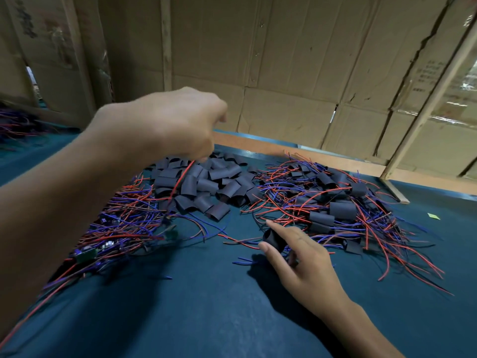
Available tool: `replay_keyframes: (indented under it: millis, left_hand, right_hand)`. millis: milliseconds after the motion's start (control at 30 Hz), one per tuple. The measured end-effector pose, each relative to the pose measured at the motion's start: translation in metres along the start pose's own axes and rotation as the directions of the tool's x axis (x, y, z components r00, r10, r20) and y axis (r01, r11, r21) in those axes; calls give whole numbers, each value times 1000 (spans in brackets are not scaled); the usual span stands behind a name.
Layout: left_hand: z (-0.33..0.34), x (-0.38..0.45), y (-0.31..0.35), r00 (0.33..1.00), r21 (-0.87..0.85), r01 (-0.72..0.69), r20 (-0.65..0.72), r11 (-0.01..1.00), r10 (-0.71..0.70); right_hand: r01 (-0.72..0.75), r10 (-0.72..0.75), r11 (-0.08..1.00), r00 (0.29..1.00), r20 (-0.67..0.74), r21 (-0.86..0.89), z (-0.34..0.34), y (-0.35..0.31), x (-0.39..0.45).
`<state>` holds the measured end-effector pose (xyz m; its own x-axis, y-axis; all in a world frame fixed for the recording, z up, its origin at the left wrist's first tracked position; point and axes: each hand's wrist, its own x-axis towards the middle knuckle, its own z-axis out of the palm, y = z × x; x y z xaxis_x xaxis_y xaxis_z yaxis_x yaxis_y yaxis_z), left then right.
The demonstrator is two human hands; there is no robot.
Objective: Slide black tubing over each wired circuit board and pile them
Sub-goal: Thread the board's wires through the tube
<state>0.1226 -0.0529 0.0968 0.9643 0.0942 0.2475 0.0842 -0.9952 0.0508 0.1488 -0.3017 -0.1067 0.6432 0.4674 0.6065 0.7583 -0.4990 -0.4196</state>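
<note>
My left hand (170, 122) is raised above the table, fingers pinched on the red wire (180, 179) of a circuit board whose green board (171, 234) dangles low near the cloth. My right hand (296, 257) rests low at centre and holds a short piece of black tubing (273, 239) between thumb and fingers. A heap of loose black tubing pieces (206, 184) lies behind. Bare wired boards (113, 233) with red and blue wires lie at the left. The pile of sleeved boards (335, 208) lies at the right.
The table is covered in dark teal cloth (196, 306). Cardboard walls (284, 60) close off the back, with a wooden strip (309, 158) along the far edge. More wires (15, 125) lie at the far left. A small green scrap (433, 216) sits at the right.
</note>
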Motion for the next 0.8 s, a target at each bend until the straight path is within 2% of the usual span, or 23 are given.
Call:
replay_keyframes:
  millis: [100, 167, 200, 267, 367, 467, 600, 700, 800]
  left_hand:
    - [-6, 5, 7, 998, -104, -21, -57, 994, 15]
    - [-6, 4, 13, 990, -287, -86, -129, 954, 51]
    - [-5, 3, 18, 984, -434, -138, -163, 890, 72]
    - [-1, -1, 28, 973, -728, -219, -210, 650, 92]
    - [14, -5, 40, 981, -952, -195, -182, 237, 73]
    - [39, 1, 48, 995, -989, -99, -102, -109, 17]
    - [77, 8, 58, 992, -871, -81, -24, -485, -122]
    - [105, 10, 66, 980, -758, -116, 18, -642, -199]
    - [132, 11, 67, 990, -734, -3, 93, -679, -105]
  right_hand:
    - [-13, 14, 998, 1000, -7, 67, 2, 2, 0]
    - [-64, 67, 985, 998, -10, 158, 3, 5, 1]
    - [-111, 116, 968, 993, -11, 225, 3, 6, 2]
    - [-237, 256, 863, 967, 17, 447, 0, 8, 6]
    - [-331, 398, 592, 913, 90, 735, -4, 9, 9]
    - [-339, 483, 344, 864, 145, 876, -1, 8, 11]
    - [-317, 486, 209, 855, 183, 925, 0, 5, 13]
    - [-341, 419, 169, 874, 246, 925, -3, 2, 12]
    - [-376, 388, 120, 870, 306, 919, -3, -2, 12]
